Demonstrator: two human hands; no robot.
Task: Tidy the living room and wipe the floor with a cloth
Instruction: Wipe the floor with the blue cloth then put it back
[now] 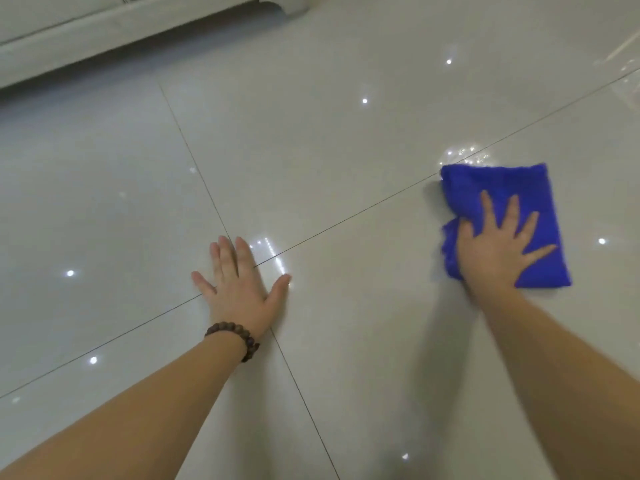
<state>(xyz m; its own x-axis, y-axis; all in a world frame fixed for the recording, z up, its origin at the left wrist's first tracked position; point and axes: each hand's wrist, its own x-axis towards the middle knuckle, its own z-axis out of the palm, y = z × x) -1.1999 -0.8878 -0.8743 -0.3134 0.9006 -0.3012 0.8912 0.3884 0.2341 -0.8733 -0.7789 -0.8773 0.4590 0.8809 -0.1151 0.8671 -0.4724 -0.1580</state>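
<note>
A bright blue cloth (498,188) lies flat on the glossy pale tiled floor (346,150) at the right. My right hand (495,247) presses down on it with fingers spread straight, covering its near left part. My left hand (239,285) rests flat on the bare tiles near a crossing of grout lines, fingers straight, holding nothing. A dark beaded bracelet (235,337) sits on my left wrist.
The pale base of a piece of furniture (104,32) runs along the upper left, with a dark gap beneath it. A transparent object (627,74) shows at the far right edge. Ceiling lights reflect as bright spots across the tiles.
</note>
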